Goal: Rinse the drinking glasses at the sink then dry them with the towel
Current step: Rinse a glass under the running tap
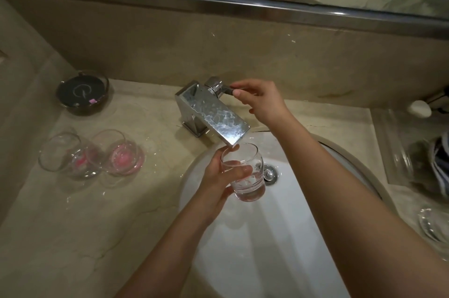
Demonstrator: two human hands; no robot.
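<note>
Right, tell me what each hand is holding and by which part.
Left hand grips the drinking glass around its side wall, under the faucet spout. Right hand pinches the end of the faucet lever.

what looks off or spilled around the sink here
Two glasses left of the sink have pink residue at the bottom, so they look unrinsed. Water droplets glint on the counter around them. The left hand holds a glass under the faucet; nothing looks broken.

left hand [218,180] grips glass [245,173] under faucet [213,115]; right hand [261,101] on handle [224,90]
</note>
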